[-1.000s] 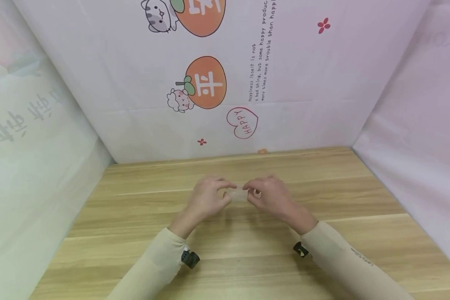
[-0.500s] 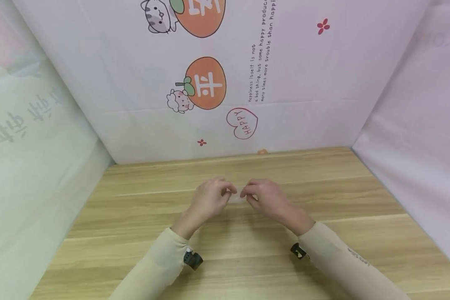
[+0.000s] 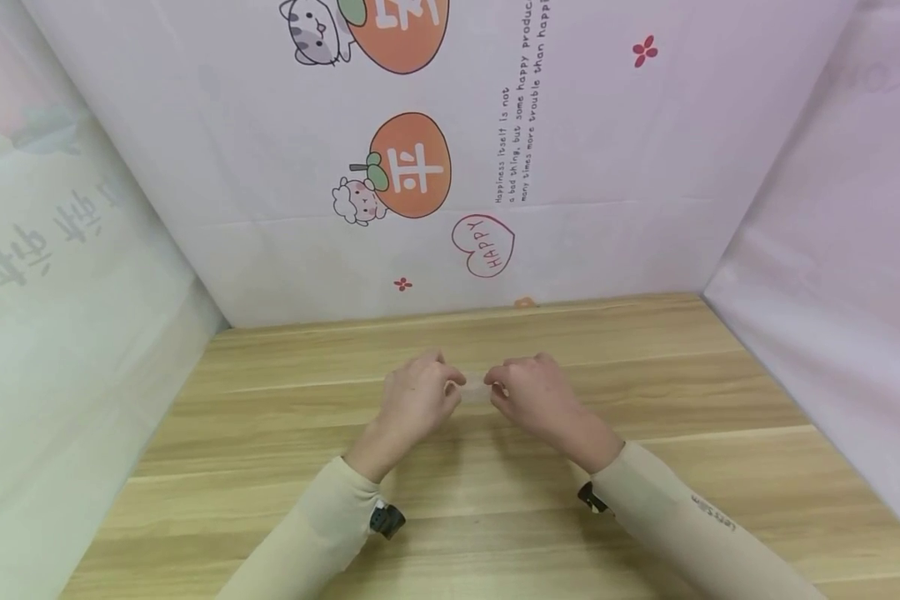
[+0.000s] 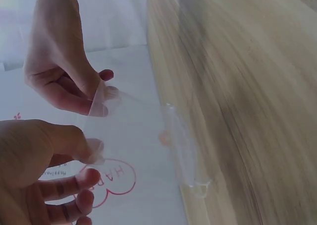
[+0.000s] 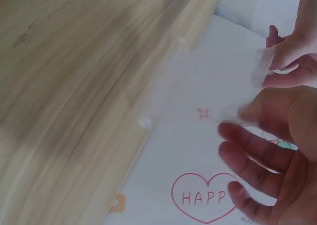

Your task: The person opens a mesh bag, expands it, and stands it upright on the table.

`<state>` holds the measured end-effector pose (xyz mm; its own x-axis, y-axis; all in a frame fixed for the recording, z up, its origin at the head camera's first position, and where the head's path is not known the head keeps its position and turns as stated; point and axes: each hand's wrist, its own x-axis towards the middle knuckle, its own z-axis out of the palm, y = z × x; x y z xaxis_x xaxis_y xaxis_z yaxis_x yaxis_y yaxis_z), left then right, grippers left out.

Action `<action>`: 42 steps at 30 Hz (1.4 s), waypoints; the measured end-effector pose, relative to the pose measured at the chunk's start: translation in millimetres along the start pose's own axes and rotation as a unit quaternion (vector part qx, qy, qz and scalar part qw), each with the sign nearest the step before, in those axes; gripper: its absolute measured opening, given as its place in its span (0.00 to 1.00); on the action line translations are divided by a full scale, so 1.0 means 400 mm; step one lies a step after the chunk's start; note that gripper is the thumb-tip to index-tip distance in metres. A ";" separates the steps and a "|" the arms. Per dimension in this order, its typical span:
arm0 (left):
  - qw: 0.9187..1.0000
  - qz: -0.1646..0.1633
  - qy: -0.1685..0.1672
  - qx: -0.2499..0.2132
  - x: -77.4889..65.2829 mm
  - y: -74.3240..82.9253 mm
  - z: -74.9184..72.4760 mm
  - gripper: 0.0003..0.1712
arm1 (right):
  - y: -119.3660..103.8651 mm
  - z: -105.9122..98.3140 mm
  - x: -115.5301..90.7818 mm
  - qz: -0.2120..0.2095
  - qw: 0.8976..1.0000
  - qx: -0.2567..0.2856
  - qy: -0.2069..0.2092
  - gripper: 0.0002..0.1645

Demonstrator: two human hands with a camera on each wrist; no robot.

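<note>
Between the two hands hangs a small see-through plastic bag [image 3: 476, 391], its lower edge bunched and shiny in the left wrist view. The left hand [image 3: 417, 400] pinches one upper corner between thumb and index finger, while its other fingers curl loosely below. At the opposite corner, the right hand [image 3: 542, 404] pinches the film the same way. Thumbtips [image 5: 247, 112] show through the clear plastic. The bag is stretched between them above the wooden table [image 3: 480, 533], and the printed backdrop is visible through it.
A white backdrop [image 3: 585, 167] with orange fruit prints and a red heart rises behind the table's far edge. White sheets [image 3: 67, 292] enclose both sides. A dark wrist camera [image 3: 387, 520] is worn below each hand, by the cream sleeves.
The left thumb and index finger, apart a second ago, have come together on the film. Over the last half second the hands have drawn slightly apart, spreading the bag wider.
</note>
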<state>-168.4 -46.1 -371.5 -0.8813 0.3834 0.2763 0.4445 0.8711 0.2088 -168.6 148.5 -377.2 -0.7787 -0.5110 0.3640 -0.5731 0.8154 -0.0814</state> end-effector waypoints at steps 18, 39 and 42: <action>0.983 -0.083 0.037 -0.160 -0.002 -0.032 0.018 0.22 | 0.018 0.010 -0.022 -0.001 0.997 0.046 0.061 0.09; 0.979 -0.050 0.026 -0.195 0.022 -0.031 0.017 0.09 | 0.001 0.006 -0.009 -0.050 0.997 0.066 0.011 0.26; 0.980 0.020 0.018 -0.196 0.021 -0.036 0.021 0.12 | 0.002 0.005 -0.007 -0.053 0.996 0.070 0.013 0.25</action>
<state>-183.8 -53.0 -379.9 -0.8584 0.3981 0.3235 0.5129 0.6679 0.5392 -167.6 150.0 -380.2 -0.7061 -0.5836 0.4011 -0.6832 0.7105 -0.1689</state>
